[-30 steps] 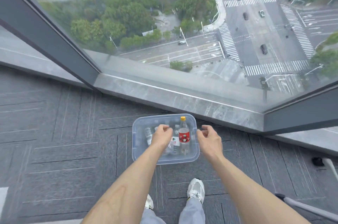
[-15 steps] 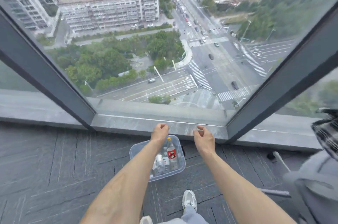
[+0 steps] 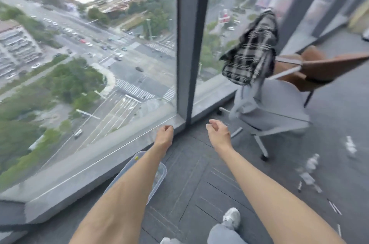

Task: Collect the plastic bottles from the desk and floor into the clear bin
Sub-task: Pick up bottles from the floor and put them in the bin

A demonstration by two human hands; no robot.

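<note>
Several plastic bottles [image 3: 311, 163] lie loose on the floor [image 3: 199, 184] at right, well apart from the clear bin [image 3: 159, 174], while left hand [image 3: 164, 137] and right hand [image 3: 218, 134] hover empty, fingers loosely curled, so plenty looks left to collect.

The floor [image 3: 199, 174] between the two arms is open, so a hand can pass there; on the left the window ledge [image 3: 95, 162], the big glass [image 3: 89, 64] and the thick post [image 3: 187, 44] shut that side off; the clear bin [image 3: 162, 172] sits just beside the ledge, under the left arm; on the right a grey chair [image 3: 275, 112] with a checked cloth [image 3: 251, 50] stands near the right hand [image 3: 218, 134]; a brown surface [image 3: 329, 68] stands behind it; blurry bottles [image 3: 311, 162] lie on open floor past the chair legs.
</note>
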